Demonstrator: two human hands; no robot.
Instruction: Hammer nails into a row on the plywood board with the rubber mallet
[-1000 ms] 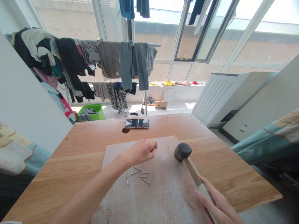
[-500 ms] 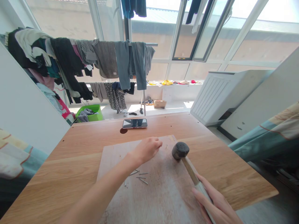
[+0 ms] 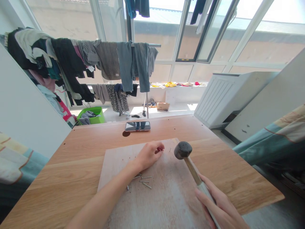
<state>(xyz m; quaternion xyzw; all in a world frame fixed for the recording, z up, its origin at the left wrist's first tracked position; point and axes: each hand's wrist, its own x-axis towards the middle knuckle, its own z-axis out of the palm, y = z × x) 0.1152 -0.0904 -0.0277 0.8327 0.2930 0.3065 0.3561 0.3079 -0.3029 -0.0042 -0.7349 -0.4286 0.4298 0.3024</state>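
Note:
In my right hand (image 3: pixel 218 202) is a rubber mallet (image 3: pixel 183 150) with a black head and a pale wooden handle. Its head is raised over the right part of a worn wooden board (image 3: pixel 166 194). My left hand (image 3: pixel 151 154) rests near the board's far edge, fingers curled in a pinch around a thin nail, mostly hidden by them. Just right of those fingers another nail (image 3: pixel 170 149) stands upright in the board. Several loose nails (image 3: pixel 145 181) lie on the board by my left forearm, which hides part of the pile.
The board lies on a wooden table (image 3: pixel 59 178). A phone (image 3: pixel 137 126) sits beyond it, beside a dark round hole (image 3: pixel 126 134). Past the table are a laundry rack with clothes (image 3: pixel 108 60), a green basket (image 3: pixel 101 116) and a white ribbed panel (image 3: pixel 209 98) at right.
The mallet head has risen slightly and shifted a little left. My left fingers have loosened and turned a little, so a gap shows between thumb and fingers.

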